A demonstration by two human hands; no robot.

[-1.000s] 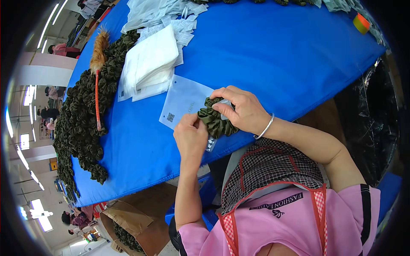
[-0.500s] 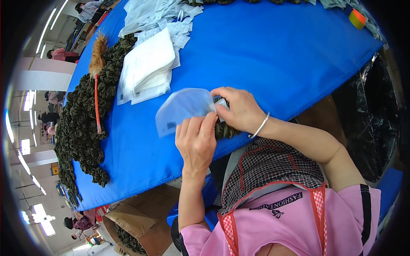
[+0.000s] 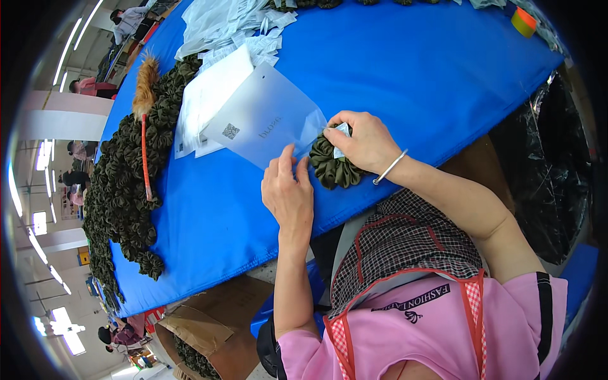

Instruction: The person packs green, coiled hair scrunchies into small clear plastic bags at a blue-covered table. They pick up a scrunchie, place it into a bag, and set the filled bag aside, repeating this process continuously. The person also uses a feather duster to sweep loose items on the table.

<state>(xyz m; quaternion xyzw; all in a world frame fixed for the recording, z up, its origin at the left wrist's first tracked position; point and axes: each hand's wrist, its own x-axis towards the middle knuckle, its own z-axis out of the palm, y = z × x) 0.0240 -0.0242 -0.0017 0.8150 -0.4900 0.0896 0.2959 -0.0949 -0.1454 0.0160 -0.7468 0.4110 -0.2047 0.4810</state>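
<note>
My right hand (image 3: 369, 144) pinches the corner of a frosted plastic bag (image 3: 253, 120) between thumb and forefinger. Beneath that hand is a dark olive scrunchie (image 3: 334, 170) with a small white label (image 3: 341, 140) on it; the hand's other fingers are hidden, so I cannot tell how firmly they hold the scrunchie. The bag lies spread out flat to the left, partly over a stack of white bags (image 3: 218, 88). By the bag's near edge, my left hand (image 3: 288, 190) has its thumb and forefinger apart, with no grip visible.
A long heap of olive scrunchies (image 3: 126, 183) lines the left of the blue table (image 3: 380, 57). On it rests a red stick with a furry tip (image 3: 144, 152). Loose labels (image 3: 263, 47) lie behind the bags. An orange tape roll (image 3: 524, 23) stands far right; a cardboard box (image 3: 221, 316) is below.
The bag, bunched between both hands before, now lies flat and stretched out. My left hand has let go of it and drawn slightly away, leaving the scrunchie more exposed.
</note>
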